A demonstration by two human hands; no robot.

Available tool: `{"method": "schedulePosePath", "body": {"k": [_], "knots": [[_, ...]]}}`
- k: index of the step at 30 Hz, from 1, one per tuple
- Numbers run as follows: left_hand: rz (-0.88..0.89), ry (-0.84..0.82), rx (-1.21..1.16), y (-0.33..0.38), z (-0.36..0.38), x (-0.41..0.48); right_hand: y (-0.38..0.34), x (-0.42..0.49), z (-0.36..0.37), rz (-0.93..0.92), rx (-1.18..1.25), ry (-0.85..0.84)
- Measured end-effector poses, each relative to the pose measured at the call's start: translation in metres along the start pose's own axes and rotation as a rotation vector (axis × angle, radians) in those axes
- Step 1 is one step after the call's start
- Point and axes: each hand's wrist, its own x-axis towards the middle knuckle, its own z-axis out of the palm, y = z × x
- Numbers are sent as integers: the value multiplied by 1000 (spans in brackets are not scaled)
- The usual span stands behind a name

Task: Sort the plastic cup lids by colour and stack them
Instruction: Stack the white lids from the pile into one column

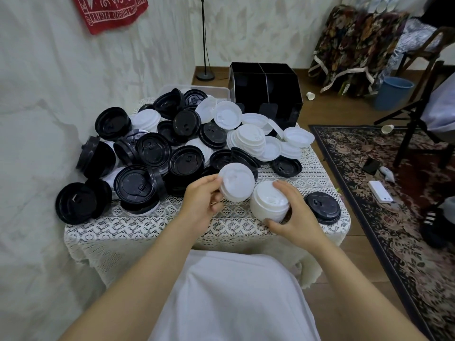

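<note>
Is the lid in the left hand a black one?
No, the left hand holds a white lid, tilted up beside the white stack that the right hand grips.

The red cloth at upper left is cut by the top edge. The clear bin is largely hidden behind the lid pile. The white stack is partly covered by the right hand. A white slab at right, possibly a phone, is too small to be identified.

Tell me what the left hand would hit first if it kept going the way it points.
The left hand, holding a white lid, points toward the pile. Its lid would probably meet the black lids at the pile's near edge first; depth is unclear.
</note>
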Motion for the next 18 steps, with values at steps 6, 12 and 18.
{"method": "schedulePosePath", "body": {"k": [6, 12, 18], "knots": [[-124, -100, -292, -5, 2, -16, -6, -1, -2, 30, 17, -11], [-158, -267, -368, -16, 15, -31, -36, -2, -6, -45, 133, 34], [-181, -373, -381, -22, 31, -37, -55, 2, -6, -73, 211, 97]]}}
